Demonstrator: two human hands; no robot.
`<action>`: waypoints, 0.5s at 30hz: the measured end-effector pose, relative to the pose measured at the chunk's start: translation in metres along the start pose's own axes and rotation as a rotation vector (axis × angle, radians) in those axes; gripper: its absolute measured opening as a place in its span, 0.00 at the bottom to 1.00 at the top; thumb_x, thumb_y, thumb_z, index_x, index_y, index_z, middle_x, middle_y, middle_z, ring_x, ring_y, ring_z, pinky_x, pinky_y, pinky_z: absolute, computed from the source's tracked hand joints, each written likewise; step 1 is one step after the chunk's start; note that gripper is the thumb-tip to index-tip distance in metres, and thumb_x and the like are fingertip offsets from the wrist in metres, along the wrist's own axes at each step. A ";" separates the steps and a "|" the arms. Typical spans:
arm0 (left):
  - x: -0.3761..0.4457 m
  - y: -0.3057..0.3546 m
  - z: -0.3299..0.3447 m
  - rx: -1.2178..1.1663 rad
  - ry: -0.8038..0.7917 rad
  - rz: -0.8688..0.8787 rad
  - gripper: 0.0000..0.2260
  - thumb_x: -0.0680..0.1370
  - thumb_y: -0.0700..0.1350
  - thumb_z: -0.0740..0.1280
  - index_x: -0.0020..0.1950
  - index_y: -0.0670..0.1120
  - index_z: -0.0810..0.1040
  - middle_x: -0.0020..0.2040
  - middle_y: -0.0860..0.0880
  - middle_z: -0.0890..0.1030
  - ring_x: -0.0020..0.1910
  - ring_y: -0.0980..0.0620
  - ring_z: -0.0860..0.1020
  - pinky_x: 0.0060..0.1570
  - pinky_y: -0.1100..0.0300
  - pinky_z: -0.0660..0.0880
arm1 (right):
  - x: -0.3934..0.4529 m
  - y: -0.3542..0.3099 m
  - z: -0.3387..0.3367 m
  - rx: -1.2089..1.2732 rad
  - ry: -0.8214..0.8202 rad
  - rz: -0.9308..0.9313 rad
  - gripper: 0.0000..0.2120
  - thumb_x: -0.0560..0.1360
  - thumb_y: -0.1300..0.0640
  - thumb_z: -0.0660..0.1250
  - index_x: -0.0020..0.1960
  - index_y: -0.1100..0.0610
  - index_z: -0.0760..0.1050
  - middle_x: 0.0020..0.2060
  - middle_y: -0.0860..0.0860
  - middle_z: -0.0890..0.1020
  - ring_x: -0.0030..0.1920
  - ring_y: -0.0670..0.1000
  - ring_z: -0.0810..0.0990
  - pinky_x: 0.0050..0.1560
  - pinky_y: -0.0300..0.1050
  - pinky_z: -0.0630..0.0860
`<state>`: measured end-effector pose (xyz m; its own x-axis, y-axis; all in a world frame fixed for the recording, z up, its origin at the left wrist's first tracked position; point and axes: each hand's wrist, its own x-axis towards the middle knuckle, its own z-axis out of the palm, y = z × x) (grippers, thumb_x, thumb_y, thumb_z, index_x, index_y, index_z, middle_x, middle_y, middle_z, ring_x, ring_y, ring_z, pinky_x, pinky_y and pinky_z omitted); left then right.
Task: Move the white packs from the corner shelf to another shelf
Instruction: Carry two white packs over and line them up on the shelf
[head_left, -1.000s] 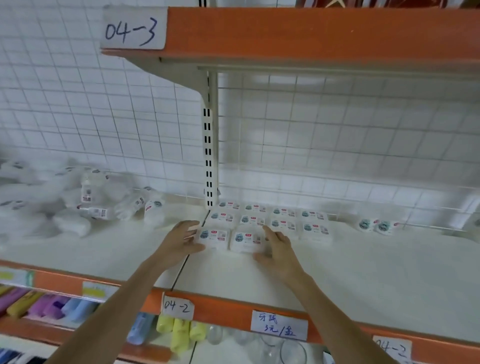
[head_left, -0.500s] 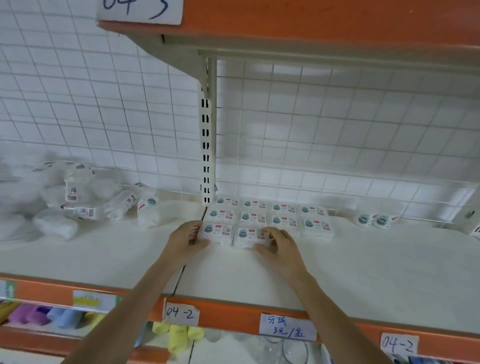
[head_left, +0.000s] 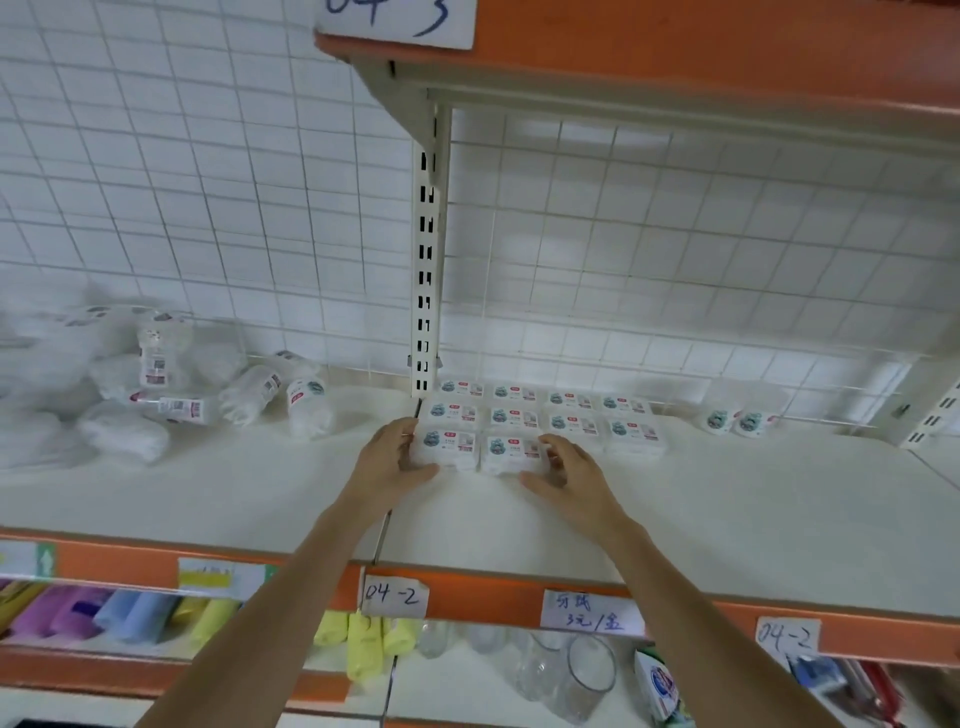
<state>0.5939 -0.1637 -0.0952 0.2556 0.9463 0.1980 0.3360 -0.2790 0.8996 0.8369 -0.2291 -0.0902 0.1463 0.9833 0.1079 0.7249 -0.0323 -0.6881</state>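
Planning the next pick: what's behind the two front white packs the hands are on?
Behind the two front white packs sit two more rows of the same packs, running back to the wire grid. Whether the packs are stacked can't be told.

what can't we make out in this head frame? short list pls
- Print on the white packs: too small and blurred to read.
- Heap of wrapped goods at far left: motion-blurred, count unclear.
- Front left pack: left end hidden by the left hand.
- Front right pack: right end hidden by the right hand; grip unclear.
- Top label: cut off by the upper edge.
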 end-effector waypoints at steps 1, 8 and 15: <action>-0.003 0.002 -0.004 0.039 -0.015 0.019 0.24 0.70 0.37 0.72 0.63 0.46 0.69 0.59 0.50 0.72 0.56 0.54 0.74 0.54 0.64 0.71 | -0.006 -0.004 -0.005 0.001 -0.008 0.000 0.28 0.72 0.45 0.68 0.68 0.50 0.64 0.61 0.49 0.70 0.62 0.50 0.70 0.63 0.49 0.70; -0.054 0.030 -0.038 0.463 0.083 0.324 0.17 0.75 0.40 0.67 0.63 0.44 0.72 0.56 0.46 0.76 0.54 0.51 0.76 0.54 0.59 0.72 | -0.086 -0.008 -0.058 -0.291 0.052 -0.188 0.17 0.75 0.50 0.65 0.63 0.51 0.71 0.58 0.48 0.75 0.60 0.49 0.73 0.59 0.44 0.70; -0.180 0.038 -0.038 0.671 0.115 0.433 0.15 0.73 0.51 0.59 0.54 0.46 0.77 0.48 0.49 0.80 0.46 0.49 0.79 0.43 0.57 0.78 | -0.205 0.004 -0.059 -0.295 0.097 -0.218 0.16 0.75 0.52 0.66 0.62 0.50 0.72 0.54 0.46 0.76 0.56 0.48 0.75 0.52 0.43 0.73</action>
<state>0.5263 -0.3380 -0.0816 0.4053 0.7323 0.5473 0.7108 -0.6289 0.3151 0.8493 -0.4416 -0.0724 0.0199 0.9517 0.3063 0.9068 0.1118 -0.4064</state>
